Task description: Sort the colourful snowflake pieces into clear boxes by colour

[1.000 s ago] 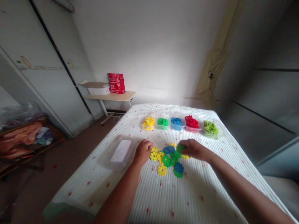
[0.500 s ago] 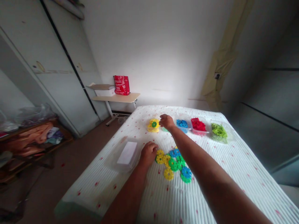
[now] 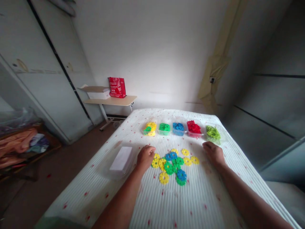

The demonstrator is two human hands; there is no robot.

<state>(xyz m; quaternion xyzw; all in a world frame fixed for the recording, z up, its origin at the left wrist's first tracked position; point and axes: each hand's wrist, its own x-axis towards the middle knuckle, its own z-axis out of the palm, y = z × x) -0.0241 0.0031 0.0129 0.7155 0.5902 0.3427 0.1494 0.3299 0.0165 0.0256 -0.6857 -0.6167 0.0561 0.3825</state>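
A loose cluster of yellow, green and blue snowflake discs point(image 3: 173, 163) lies on the white bedspread point(image 3: 176, 203). My left hand point(image 3: 145, 156) rests curled at the cluster's left edge, fingertips against a yellow disc. My right hand point(image 3: 213, 152) lies on the bedspread to the right of the cluster, fingers loosely bent, nothing visible in it. Behind stand clear tubs in a row: yellow point(image 3: 150, 128) with one green disc on top, green point(image 3: 164, 128), blue point(image 3: 178, 127), red point(image 3: 193, 127), lime point(image 3: 212, 132).
A clear lidded box with a white card point(image 3: 120, 160) sits left of my left hand. Beyond the bed are a small side table point(image 3: 111, 101) with a red bag point(image 3: 116, 87), wardrobe doors at left, and clutter on a low shelf point(image 3: 21, 144).
My right hand took a green disc from the cluster, reached to the yellow tub and left it there, then drew back to the right of the cluster. The left hand stayed put.
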